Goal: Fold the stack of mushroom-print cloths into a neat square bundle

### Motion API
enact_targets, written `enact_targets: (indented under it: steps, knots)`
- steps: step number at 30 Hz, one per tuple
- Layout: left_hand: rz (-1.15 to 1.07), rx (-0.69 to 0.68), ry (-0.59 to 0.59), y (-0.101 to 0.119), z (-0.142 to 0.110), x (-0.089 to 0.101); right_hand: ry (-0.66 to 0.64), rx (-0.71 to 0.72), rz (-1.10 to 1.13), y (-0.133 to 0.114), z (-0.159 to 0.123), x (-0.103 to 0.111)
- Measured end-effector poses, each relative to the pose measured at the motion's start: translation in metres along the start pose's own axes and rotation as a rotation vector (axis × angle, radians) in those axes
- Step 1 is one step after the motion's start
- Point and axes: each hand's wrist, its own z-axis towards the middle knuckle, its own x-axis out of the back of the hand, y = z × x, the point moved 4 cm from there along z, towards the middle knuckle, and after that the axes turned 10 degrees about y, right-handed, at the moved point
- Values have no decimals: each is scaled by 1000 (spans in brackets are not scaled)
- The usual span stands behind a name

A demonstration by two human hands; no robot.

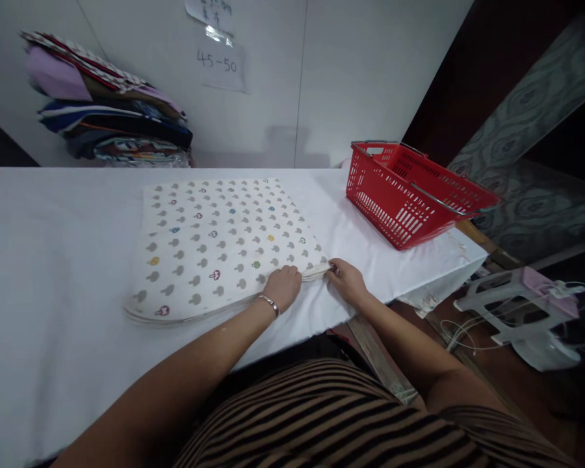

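White folded cloth (224,224), mushroom print, lies flat on white-covered table (43,260), near red basket (390,201). R hand (347,279) pinches its near R corner, thumb & fingers nearly closed. L hand (283,287) touches near edge, fingers curled; can't tell if it's gripping.
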Motion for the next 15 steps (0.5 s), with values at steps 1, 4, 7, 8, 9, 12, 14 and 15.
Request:
enact_targets:
  steps: [1,4,7,8,9,12,14,15]
  knots:
    - [-1,-4,0,0,0,-1,0,14,-10,-1,2,1]
    - [-5,-34,8,3,-2,-2,0,49,-70,0,5,7]
    - [-3,-69,6,7,-2,-3,-58,70,-166,4,6,9]
    - [-2,-70,3,8,-2,-3,-79,82,-189,4,5,9]
    - [-2,-70,-1,9,-2,-3,-97,95,-205,4,4,10]
    - [-11,-76,-7,12,-4,-2,-134,162,-240,0,1,12]
    - [-9,-90,-13,15,-6,-2,-97,261,-260,-6,-1,14]
    - [-9,-93,-15,16,-6,-3,-45,338,-232,-11,-1,15]
